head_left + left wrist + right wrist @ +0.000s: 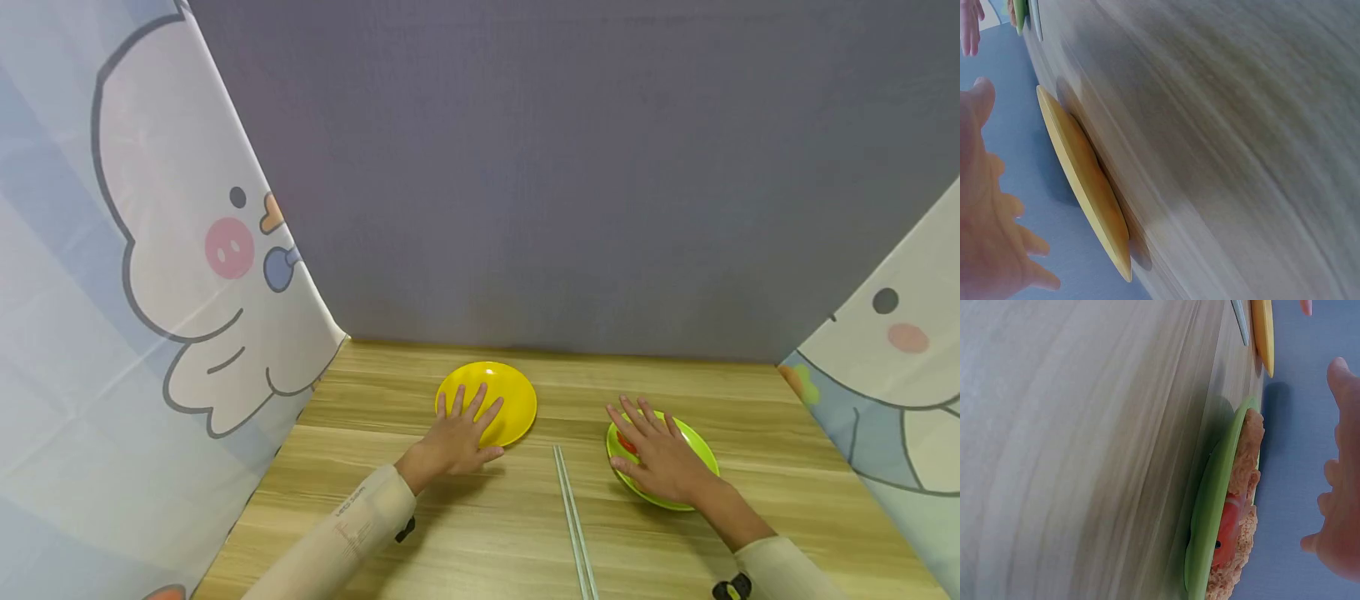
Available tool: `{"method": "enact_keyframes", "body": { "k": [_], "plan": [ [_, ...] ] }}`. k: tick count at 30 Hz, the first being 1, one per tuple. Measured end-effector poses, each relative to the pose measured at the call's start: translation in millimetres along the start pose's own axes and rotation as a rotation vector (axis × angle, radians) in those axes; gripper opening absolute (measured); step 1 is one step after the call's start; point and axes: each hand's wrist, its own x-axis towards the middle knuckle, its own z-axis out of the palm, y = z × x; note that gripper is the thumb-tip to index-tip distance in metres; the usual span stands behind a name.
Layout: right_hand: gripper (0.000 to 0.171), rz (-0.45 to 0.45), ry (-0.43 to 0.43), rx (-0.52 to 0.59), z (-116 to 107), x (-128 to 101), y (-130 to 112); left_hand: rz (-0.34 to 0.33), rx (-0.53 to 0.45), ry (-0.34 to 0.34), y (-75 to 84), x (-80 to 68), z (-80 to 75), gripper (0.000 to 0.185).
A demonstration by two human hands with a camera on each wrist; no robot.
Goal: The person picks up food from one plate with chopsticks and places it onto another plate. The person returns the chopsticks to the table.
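An empty yellow plate lies on the wooden table, left of centre. My left hand is over its near left part, fingers straight and spread. In the left wrist view that hand hovers clear of the yellow plate. To the right stands a green plate with brown crumbly food and a red piece. My right hand is spread above it; in the right wrist view the hand stays apart from the green plate and holds nothing.
A pair of metal chopsticks lies between the two plates, pointing toward me. Cartoon-printed cloth walls close in the left and right sides, with a grey backdrop behind the table's far edge.
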Motion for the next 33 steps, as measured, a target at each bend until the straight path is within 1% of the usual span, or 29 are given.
{"method": "enact_keyframes", "body": {
  "k": [6, 11, 14, 18, 20, 22, 26, 29, 31, 33],
  "plan": [
    [0.076, 0.003, -0.014, 0.007, -2.6, 1.8, 1.5, -0.008, -0.013, -0.01, -0.2, 1.9, -1.5, 0.08],
    [0.077, -0.004, -0.004, 0.011, -1.7, 2.5, 4.2, -0.01, -0.001, 0.001, -3.1, 4.7, -1.2, 0.081],
    [0.078, -0.009, 0.001, 0.02, -0.3, 1.8, 5.4, -0.018, -0.014, 0.001, -4.9, 5.8, -0.6, 0.081],
    [0.08, -0.018, 0.001, 0.039, 0.2, 0.6, 5.4, -0.051, -0.035, 0.003, -7.4, 6.8, 0.8, 0.081],
    [0.083, -0.032, 0.004, 0.045, -0.3, 0.6, 4.7, -0.078, -0.064, 0.012, -9.0, 7.1, 0.0, 0.082],
    [0.086, -0.059, 0.022, 0.046, -1.0, 0.7, 3.7, -0.11, -0.113, 0.018, -11.4, 7.8, -1.4, 0.083],
    [0.09, -0.171, 0.115, 0.023, -3.1, 3.7, -0.5, -0.177, -0.246, 0.057, -18.4, 9.4, -6.8, 0.083],
    [0.084, -0.265, 0.178, -0.031, -4.6, 6.7, -5.5, -0.211, -0.32, 0.097, -25.8, 11.3, -10.5, 0.081],
    [0.078, -0.318, 0.183, -0.049, -5.6, 8.2, -10.0, -0.231, -0.353, 0.111, -32.0, 12.7, -10.7, 0.08],
    [0.071, -0.367, 0.168, -0.052, -6.2, 9.2, -15.4, -0.261, -0.408, 0.113, -38.6, 13.3, -10.6, 0.08]
  ]
}}
